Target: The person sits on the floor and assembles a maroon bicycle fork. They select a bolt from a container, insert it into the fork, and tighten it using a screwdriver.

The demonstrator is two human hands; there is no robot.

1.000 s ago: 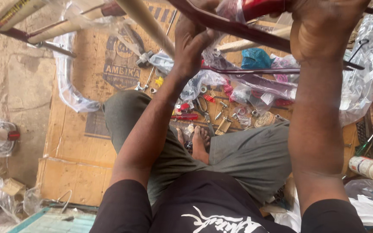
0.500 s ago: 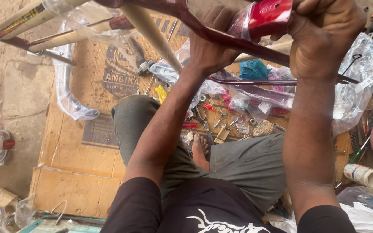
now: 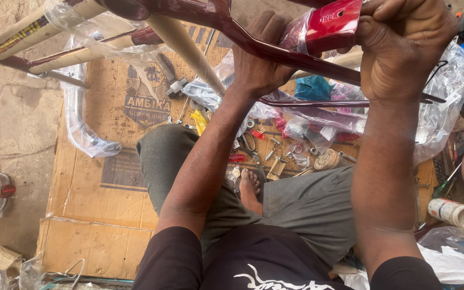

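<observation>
I sit cross-legged on flattened cardboard (image 3: 98, 209) with a maroon and cream bicycle frame (image 3: 200, 16) raised in front of me. My left hand (image 3: 261, 56) is wrapped around a maroon frame tube. My right hand (image 3: 401, 45) grips the frame at its upper right, next to a shiny red metal part (image 3: 326, 27) partly wrapped in clear plastic. A cream tube (image 3: 183, 48) slants down from the frame toward my left forearm.
Small tools, bolts and pliers (image 3: 253, 150) lie scattered by my bare foot (image 3: 249, 185). Clear plastic bags (image 3: 447, 102) pile at the right. A plastic-wrapped chrome part (image 3: 79, 126) rests on the cardboard, and a small white can (image 3: 454, 212) lies right.
The view has tipped downward and the frame sits higher in view. Both hands keep their grip on the frame, with the red part now more visible beside my right hand.
</observation>
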